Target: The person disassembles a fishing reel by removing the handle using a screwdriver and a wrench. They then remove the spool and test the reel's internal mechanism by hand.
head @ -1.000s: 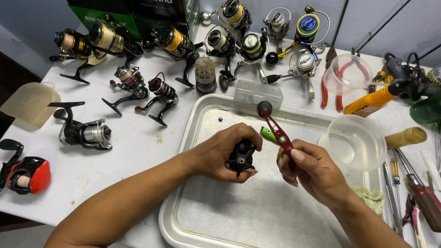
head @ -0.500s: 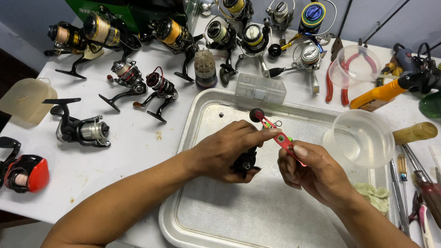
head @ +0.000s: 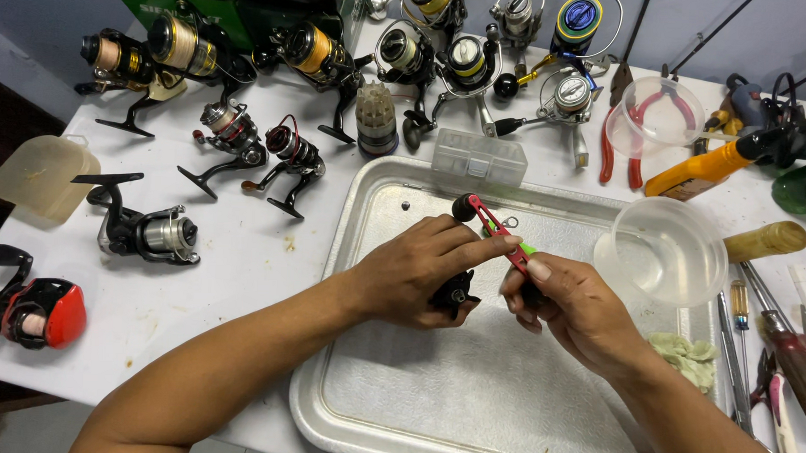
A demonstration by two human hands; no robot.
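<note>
Over a metal tray (head: 388,396) my left hand (head: 415,272) grips a small black fishing reel body (head: 454,295), its fingertips also touching a red handle arm. My right hand (head: 579,309) pinches that red reel handle (head: 501,234) near its lower end. The handle slants up to the left and ends in a black knob (head: 463,206). A bit of green shows beside the handle at my right fingers. Both hands hover just above the tray's middle.
Several spinning reels (head: 289,151) stand along the back and left of the white table. A red baitcasting reel (head: 38,312) lies at far left. Clear plastic bowl (head: 665,253), small clear box (head: 479,158), red pliers (head: 621,127), screwdrivers (head: 787,343) and a green rag (head: 689,357) sit right.
The red handle has tilted further left and my left fingers have reached up onto it. Both hands stay over the tray; the view has shifted slightly.
</note>
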